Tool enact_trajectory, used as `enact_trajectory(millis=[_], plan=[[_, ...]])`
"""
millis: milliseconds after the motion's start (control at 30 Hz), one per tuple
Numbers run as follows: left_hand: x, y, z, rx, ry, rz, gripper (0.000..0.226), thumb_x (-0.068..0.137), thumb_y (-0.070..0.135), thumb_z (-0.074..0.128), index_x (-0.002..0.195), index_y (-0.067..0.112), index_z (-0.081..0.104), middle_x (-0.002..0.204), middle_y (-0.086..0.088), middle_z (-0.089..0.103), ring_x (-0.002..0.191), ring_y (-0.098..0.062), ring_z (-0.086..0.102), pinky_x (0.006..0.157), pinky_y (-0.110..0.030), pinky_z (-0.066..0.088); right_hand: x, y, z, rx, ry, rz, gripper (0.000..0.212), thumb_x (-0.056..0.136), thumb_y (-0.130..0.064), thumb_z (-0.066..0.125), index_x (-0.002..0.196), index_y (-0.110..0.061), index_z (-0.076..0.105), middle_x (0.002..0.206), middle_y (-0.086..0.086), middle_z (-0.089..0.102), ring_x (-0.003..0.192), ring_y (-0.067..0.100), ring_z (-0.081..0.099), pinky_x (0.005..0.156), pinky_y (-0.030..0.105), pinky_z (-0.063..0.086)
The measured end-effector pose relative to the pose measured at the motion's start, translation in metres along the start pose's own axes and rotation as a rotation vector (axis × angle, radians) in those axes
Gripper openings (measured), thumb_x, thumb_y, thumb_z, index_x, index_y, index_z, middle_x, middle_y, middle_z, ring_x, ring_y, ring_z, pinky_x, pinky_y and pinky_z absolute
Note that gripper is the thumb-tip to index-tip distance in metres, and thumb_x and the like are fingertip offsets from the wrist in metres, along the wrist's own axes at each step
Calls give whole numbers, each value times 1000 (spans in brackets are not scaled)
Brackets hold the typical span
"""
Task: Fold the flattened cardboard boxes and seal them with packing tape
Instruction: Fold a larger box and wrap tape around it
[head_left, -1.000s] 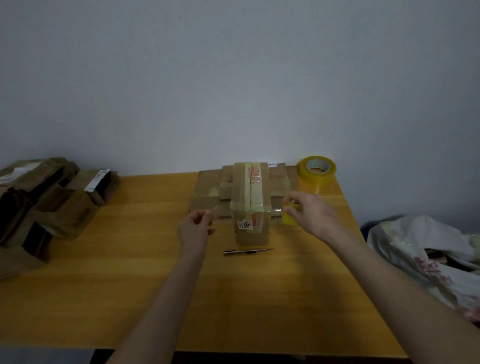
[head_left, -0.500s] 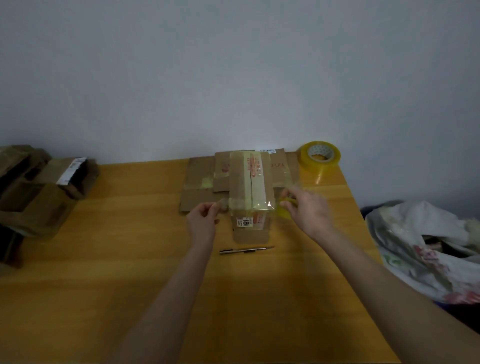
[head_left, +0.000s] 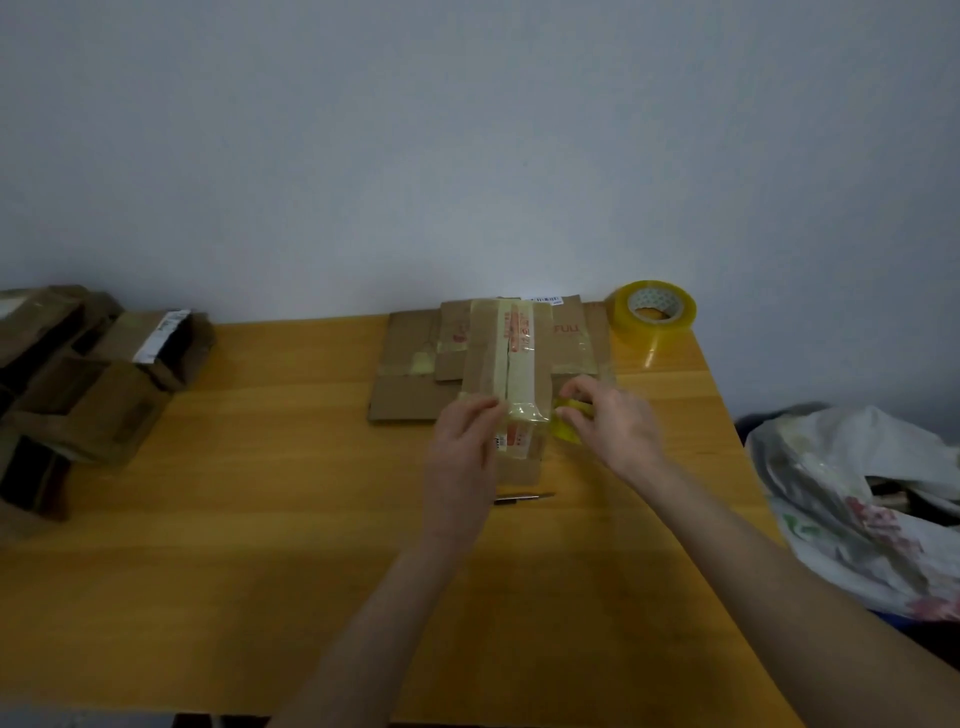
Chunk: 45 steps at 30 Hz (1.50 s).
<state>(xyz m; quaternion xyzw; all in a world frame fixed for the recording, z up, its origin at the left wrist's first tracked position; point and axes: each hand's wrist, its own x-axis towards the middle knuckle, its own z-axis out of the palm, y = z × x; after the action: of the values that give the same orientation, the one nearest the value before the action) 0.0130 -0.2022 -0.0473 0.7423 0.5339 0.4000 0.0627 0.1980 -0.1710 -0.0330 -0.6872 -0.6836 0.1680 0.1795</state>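
A small folded cardboard box (head_left: 506, 364) stands at the table's far middle, with clear tape along its top seam and a strip across its near edge. My left hand (head_left: 462, 441) presses that strip against the box's near left corner. My right hand (head_left: 608, 421) grips a small yellow tape roll (head_left: 569, 423) just right of the box, the strip running from it onto the box. Flattened cardboard boxes (head_left: 410, 374) lie under and behind the box. A bigger yellowish tape roll (head_left: 652, 309) sits at the far right corner.
A thin dark pen-like tool (head_left: 524, 497) lies on the wooden table (head_left: 260, 519) just in front of the box. Several folded cardboard boxes (head_left: 93, 384) are piled at the left edge. A crumpled plastic bag (head_left: 857, 493) sits off the table's right side.
My left hand has moved right from open air onto the box's near left corner, pressing the tape down. My right hand stays beside the box with the small roll.
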Motion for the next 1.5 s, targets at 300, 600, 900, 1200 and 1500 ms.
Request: enact_trajectory(millis=[300,600,900,1200,1500], plan=[[11,9,18,295,-233,147,63,59,-4,81,117,18,69,121,-6,66,109,-27,64,84,-38,54,-6,48,-8,259,-224,25,35,85,-41,69,113,-21,63,106,-2,67,99,19,61,81,34,48],[19,8,28,384,-276,186,65,60,-8,80,118,21,68,125,-5,64,112,-33,62,79,-47,58,-8,71,-23,294,-298,-61,25,89,-38,65,108,-21,68,83,-12,60,86,15,58,70,31,43],[21,3,28,425,-258,215,71,49,-7,87,113,21,70,120,-2,67,107,-30,65,84,-45,55,-5,63,-39,-102,-215,-126,46,93,-53,49,127,-22,55,117,4,65,105,25,59,77,33,43],[22,-1,28,367,-247,204,67,57,-10,82,114,21,70,120,-2,67,109,-31,64,84,-48,56,-4,52,-31,-123,-235,-67,40,98,-48,43,136,-35,41,134,1,58,119,25,55,92,37,44],[21,-2,19,304,-222,131,60,63,-14,76,112,20,71,118,-1,68,112,-30,62,83,-46,57,-6,45,-29,-111,-244,-17,33,99,-48,43,127,-36,55,127,0,62,112,23,59,86,34,49]])
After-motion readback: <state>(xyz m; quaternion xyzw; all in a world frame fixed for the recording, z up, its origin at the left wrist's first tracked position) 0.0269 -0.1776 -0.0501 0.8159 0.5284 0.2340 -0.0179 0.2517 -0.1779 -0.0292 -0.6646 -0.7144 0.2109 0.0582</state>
